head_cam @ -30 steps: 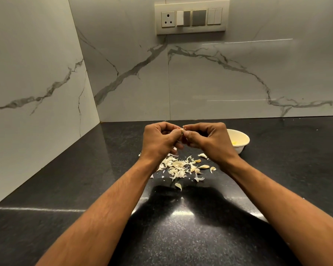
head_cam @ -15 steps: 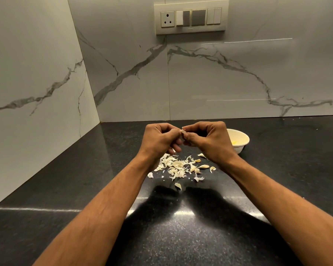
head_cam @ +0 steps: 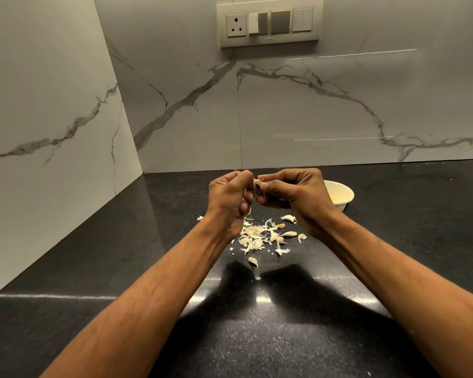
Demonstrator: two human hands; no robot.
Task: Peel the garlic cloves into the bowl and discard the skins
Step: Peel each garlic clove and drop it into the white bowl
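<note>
My right hand (head_cam: 295,193) pinches a small garlic clove (head_cam: 257,183) between thumb and fingertips, above the black counter. My left hand (head_cam: 228,199) is just left of it with its fingers curled, a narrow gap away from the clove. A thin strip of garlic skin (head_cam: 248,212) shows under its lower fingers. Below the hands lies a pile of papery skins (head_cam: 253,237). Several loose cloves (head_cam: 289,218) lie to the pile's right, and one (head_cam: 253,261) lies nearer me. The white bowl (head_cam: 345,200) stands behind my right wrist, partly hidden by it.
The black stone counter (head_cam: 137,241) meets marble walls at the back and on the left, forming a corner. A switch plate with a socket (head_cam: 269,21) sits high on the back wall.
My hands have drawn slightly apart. Both pinched the clove together before; now the right hand keeps it and the left has pulled back to the left.
</note>
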